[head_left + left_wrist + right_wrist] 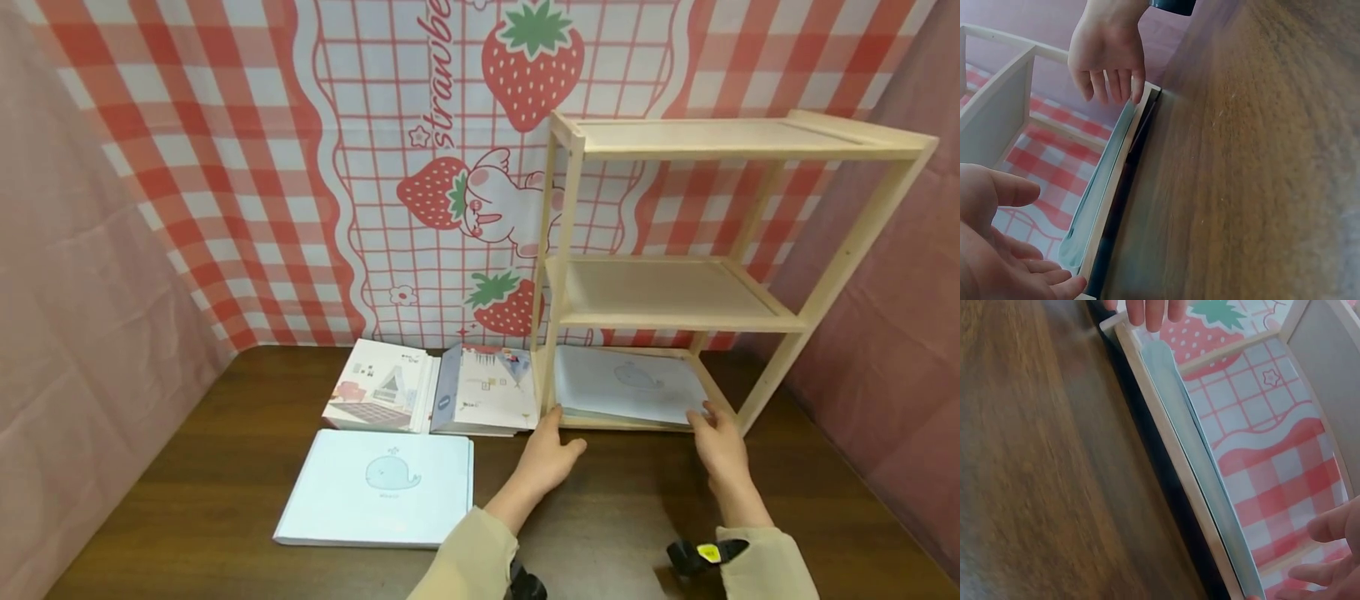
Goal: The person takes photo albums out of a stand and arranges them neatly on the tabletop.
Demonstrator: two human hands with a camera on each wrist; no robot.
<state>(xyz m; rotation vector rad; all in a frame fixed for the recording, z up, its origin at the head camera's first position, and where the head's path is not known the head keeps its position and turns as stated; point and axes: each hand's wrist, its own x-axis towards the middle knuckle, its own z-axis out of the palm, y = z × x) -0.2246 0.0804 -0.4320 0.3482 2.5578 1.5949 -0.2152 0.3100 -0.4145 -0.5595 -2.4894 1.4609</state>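
Note:
A pale blue album with a whale drawing (pixel 630 385) lies flat on the bottom shelf of a wooden rack (pixel 682 322). At the shelf's front left corner is my left hand (pixel 550 457), fingertips by the post and thumb spread. My right hand (pixel 722 450) is at the album's front right corner, with its fingers loosely extended. Whether the right fingertips touch the album I cannot tell. In the left wrist view the album's edge (pixel 1100 187) shows just above the shelf's front rail, between both hands. Neither hand grips anything.
Left of the rack, a similar whale album (pixel 382 492) lies on the brown table (pixel 600 517). Behind it are two stacks of illustrated books, one with a house cover (pixel 382 387), one with a blue spine (pixel 491 392). A strawberry-print cloth (pixel 450 275) hangs behind.

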